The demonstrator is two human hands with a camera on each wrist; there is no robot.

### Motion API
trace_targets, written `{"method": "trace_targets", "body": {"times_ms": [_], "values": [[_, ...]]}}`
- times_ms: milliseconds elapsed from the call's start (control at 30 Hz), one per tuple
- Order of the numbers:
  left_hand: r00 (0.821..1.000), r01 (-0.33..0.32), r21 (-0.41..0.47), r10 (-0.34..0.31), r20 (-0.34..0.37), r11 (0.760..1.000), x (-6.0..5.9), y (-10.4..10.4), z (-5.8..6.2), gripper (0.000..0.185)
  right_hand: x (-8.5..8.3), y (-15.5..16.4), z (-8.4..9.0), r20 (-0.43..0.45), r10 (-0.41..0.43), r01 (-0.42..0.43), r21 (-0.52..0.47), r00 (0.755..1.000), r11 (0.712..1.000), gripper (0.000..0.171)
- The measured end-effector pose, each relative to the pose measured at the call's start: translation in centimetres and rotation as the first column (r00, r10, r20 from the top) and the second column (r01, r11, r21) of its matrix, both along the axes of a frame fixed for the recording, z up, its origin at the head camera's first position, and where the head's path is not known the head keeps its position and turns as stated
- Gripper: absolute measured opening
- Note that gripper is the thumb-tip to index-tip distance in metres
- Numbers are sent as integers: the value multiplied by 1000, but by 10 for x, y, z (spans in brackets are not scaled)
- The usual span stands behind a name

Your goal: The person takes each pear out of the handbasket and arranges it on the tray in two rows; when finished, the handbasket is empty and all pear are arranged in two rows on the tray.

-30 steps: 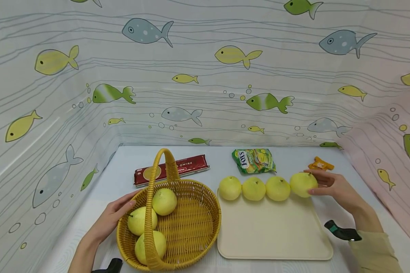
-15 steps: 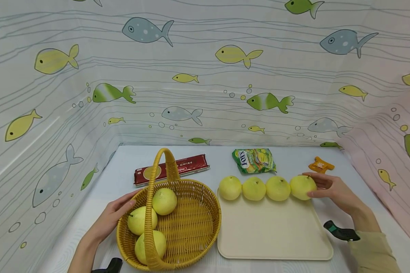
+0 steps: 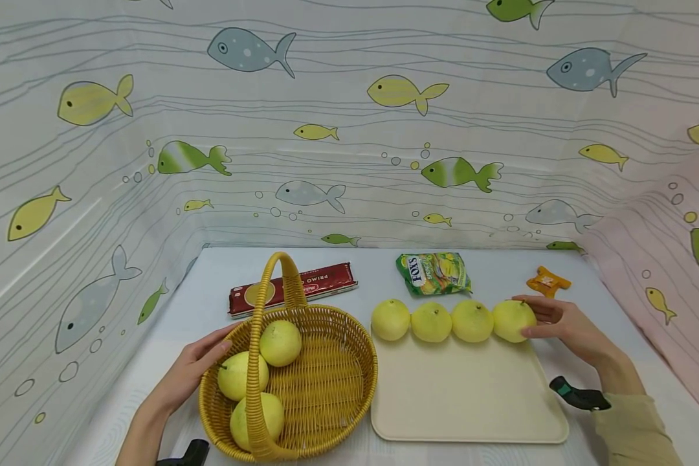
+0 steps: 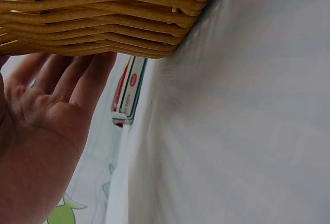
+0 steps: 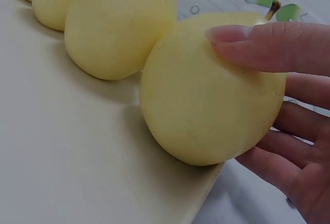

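Here, the rightmost pear point(image 3: 509, 321) sits gripped in the right hand point(image 3: 571, 328), left hand point(image 3: 195, 364) extended against the basket point(image 3: 333, 382).

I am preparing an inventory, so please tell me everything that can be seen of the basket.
The basket is round, golden yellow and woven, seemingly wicker, with an arched handle across it. It stands upright beside the cream tray. Three pale yellow fruits lie inside, towards its left; woven floor shows beside them. The left hand touches its left side.

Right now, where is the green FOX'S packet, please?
In the head view, the green FOX'S packet lies right of centre, behind the row of pears, between the red PRIMO packet and the orange packet.
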State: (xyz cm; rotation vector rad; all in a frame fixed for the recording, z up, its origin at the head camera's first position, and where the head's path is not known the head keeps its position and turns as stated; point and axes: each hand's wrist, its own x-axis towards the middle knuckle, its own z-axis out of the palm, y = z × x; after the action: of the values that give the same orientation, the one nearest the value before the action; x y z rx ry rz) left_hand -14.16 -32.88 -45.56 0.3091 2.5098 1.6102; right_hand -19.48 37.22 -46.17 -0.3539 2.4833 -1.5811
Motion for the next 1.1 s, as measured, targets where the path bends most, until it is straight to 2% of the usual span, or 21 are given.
{"method": "trace_targets", "body": {"times_ms": [567,833,1100], "values": [[1000,4,4,-4,-14,1000,0,-1,0,46,-2,1,-6,15,68,-67,-62,998,996,69],[1000,5,5,-5,-13,1000,0,0,0,46,-3,2,-13,33,53,-52,-42,998,998,71],[1000,-4,4,4,-7,1000,1,1,1,46,-3,2,-12,38,51,-49,-43,998,998,72]]}}
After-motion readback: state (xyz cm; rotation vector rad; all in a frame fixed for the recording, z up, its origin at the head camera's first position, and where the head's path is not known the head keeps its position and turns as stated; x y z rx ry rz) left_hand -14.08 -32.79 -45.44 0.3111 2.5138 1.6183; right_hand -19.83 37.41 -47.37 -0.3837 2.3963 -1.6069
